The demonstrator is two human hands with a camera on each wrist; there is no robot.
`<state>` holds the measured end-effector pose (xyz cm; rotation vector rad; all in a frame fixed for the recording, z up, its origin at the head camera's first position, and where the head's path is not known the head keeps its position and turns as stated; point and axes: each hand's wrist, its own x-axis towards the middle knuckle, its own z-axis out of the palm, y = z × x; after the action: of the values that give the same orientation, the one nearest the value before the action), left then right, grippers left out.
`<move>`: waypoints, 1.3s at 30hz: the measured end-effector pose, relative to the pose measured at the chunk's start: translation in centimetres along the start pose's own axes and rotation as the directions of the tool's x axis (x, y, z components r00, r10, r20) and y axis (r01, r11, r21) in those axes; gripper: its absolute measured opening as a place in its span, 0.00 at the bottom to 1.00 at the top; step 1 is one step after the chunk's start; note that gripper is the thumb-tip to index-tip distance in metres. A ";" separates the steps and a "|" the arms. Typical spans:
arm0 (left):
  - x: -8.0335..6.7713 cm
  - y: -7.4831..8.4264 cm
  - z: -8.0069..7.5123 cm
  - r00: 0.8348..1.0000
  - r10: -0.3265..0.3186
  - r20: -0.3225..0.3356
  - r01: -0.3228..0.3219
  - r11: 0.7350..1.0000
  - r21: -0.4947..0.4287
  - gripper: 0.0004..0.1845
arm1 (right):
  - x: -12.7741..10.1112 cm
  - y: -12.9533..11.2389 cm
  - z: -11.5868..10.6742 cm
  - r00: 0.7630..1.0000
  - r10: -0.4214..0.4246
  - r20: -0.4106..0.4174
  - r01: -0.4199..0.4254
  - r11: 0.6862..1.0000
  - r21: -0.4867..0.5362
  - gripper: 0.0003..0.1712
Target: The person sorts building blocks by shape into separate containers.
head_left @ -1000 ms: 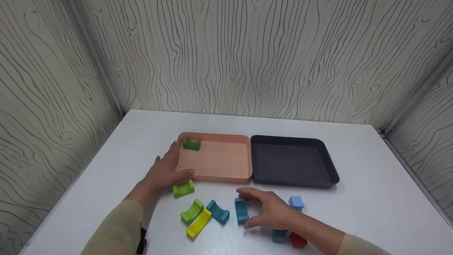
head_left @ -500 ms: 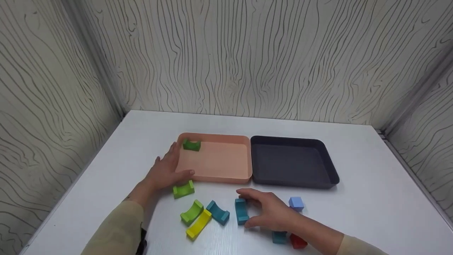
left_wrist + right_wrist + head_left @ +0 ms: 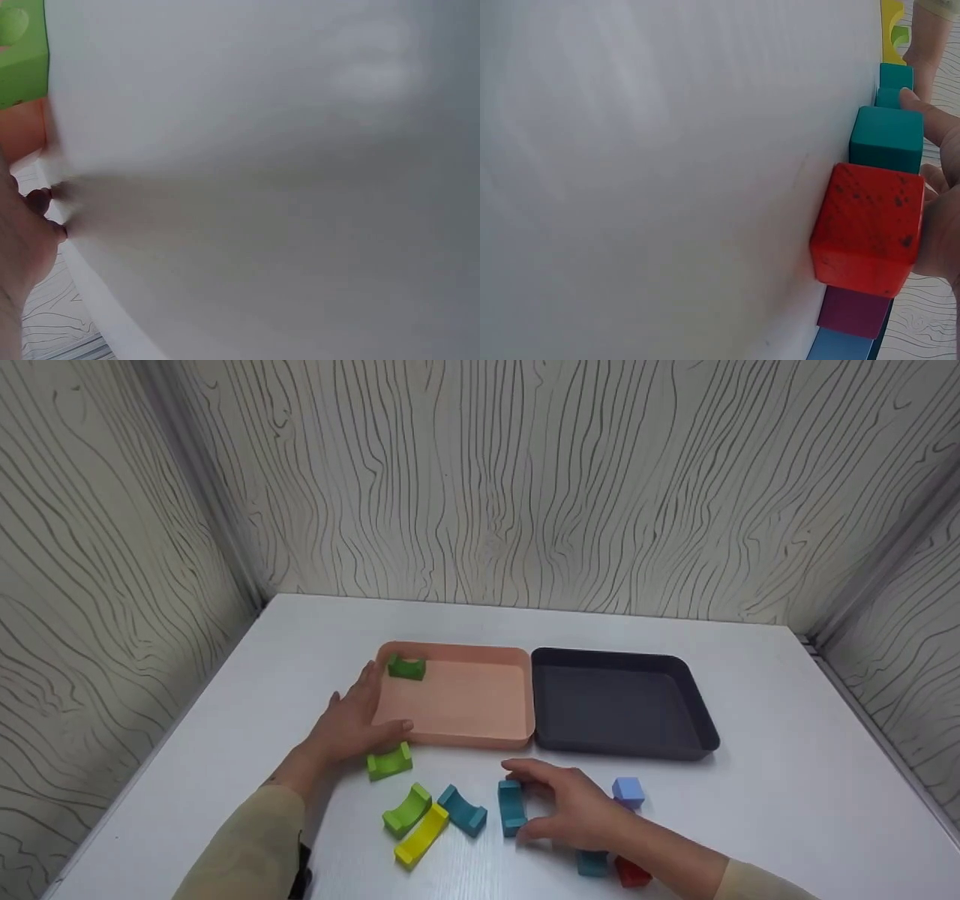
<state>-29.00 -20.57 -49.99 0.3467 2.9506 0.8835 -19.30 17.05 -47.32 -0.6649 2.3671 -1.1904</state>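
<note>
Versus 0.5 s ago: almost nothing is changing. Left hand [image 3: 351, 720] is still lying at centre-left, fingers straight along the pink tray's [image 3: 480, 733] left wall, thumb against its near rim, gripping nothing; position unchanged. A dark green block [image 3: 406, 667] is sitting in the tray's upper-left corner. A light green block [image 3: 389, 761] is lying just below the left thumb.

Lower centre: green arch [image 3: 406, 808], yellow block [image 3: 421, 834] and blue arch [image 3: 462, 809] are lying close together, unmoved.

Right hand [image 3: 574, 806] is still cupping the upright teal block [image 3: 511, 806], forefinger over its far end, thumb at its near end; the block is resting on the table, same spot. Black tray [image 3: 697, 731] and blue cube [image 3: 628, 791] are sitting to the right.
</note>
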 end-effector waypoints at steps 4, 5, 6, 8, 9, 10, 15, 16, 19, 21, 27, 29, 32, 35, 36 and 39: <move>0.1 0.0 -0.1 1.000 -0.003 0.006 0.003 1.000 0.008 0.61 | 0.0 0.0 0.0 1.000 0.000 -0.004 0.000 1.000 0.014 0.50; 0.1 0.0 -0.1 1.000 -0.003 0.007 0.003 1.000 0.010 0.61 | 0.0 0.0 0.0 1.000 0.001 -0.004 -0.001 1.000 0.016 0.50; 0.2 0.0 -0.1 1.000 -0.003 0.007 0.003 1.000 0.011 0.61 | 0.1 0.0 0.0 1.000 0.002 -0.004 -0.002 1.000 0.018 0.50; 0.2 -0.1 -0.1 1.000 -0.005 0.008 0.005 1.000 0.015 0.62 | 0.1 0.1 0.0 1.000 0.001 -0.006 0.000 1.000 0.018 0.50; 0.2 -0.1 -0.1 1.000 -0.006 0.008 0.006 1.000 0.016 0.62 | 0.1 0.2 0.0 1.000 0.001 -0.008 -0.001 1.000 0.021 0.50; 0.2 -0.1 -0.1 1.000 -0.006 0.008 0.006 1.000 0.017 0.62 | 0.1 0.2 0.0 1.000 0.000 -0.012 0.000 1.000 0.022 0.50; 0.2 0.0 -0.1 1.000 -0.011 0.009 0.011 1.000 0.009 0.62 | 0.0 0.5 0.0 1.000 -0.011 -0.025 0.012 0.999 0.046 0.51; 0.2 0.0 -0.2 1.000 -0.009 0.009 0.009 1.000 0.008 0.62 | 0.0 0.5 0.0 1.000 -0.010 -0.026 0.011 0.999 0.052 0.51; 0.2 0.0 -0.2 1.000 -0.011 0.008 0.011 1.000 0.019 0.62 | -0.1 0.5 0.0 1.000 -0.003 -0.024 0.005 0.996 0.085 0.50; 0.3 0.0 -0.3 1.000 -0.004 0.007 0.004 1.000 0.024 0.62 | -0.1 0.4 -0.1 1.000 -0.003 -0.023 0.005 0.993 0.114 0.50; 0.4 0.0 -0.3 1.000 -0.003 0.014 0.003 1.000 0.029 0.63 | -0.1 0.2 -0.2 0.999 0.003 -0.033 0.003 0.983 0.182 0.49; 0.4 -0.1 -0.2 1.000 -0.004 0.015 0.004 0.999 0.035 0.63 | -0.1 0.2 -0.3 0.999 0.004 -0.039 0.004 0.980 0.197 0.48; 0.3 -0.2 -0.1 1.000 0.000 0.013 0.000 0.999 0.042 0.62 | -0.1 0.1 -0.4 0.999 0.007 -0.046 0.003 0.978 0.211 0.48; 0.3 -0.2 0.0 1.000 0.000 0.005 0.000 0.999 0.035 0.62 | -0.1 -0.1 -0.6 0.999 0.009 -0.053 0.004 0.974 0.225 0.48; 0.3 -0.2 0.0 1.000 0.000 0.003 0.000 0.999 0.033 0.62 | -0.1 -0.3 -0.8 0.998 0.011 -0.056 0.002 0.974 0.228 0.48; 0.2 -0.2 0.1 1.000 0.003 0.004 -0.003 1.000 0.014 0.62 | -0.3 -0.6 -1.1 0.998 0.012 -0.070 0.005 0.972 0.233 0.47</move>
<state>-29.20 -20.66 -50.19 0.3528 2.9549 0.8617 -19.56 17.56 -46.13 -0.5481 2.2337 -1.4842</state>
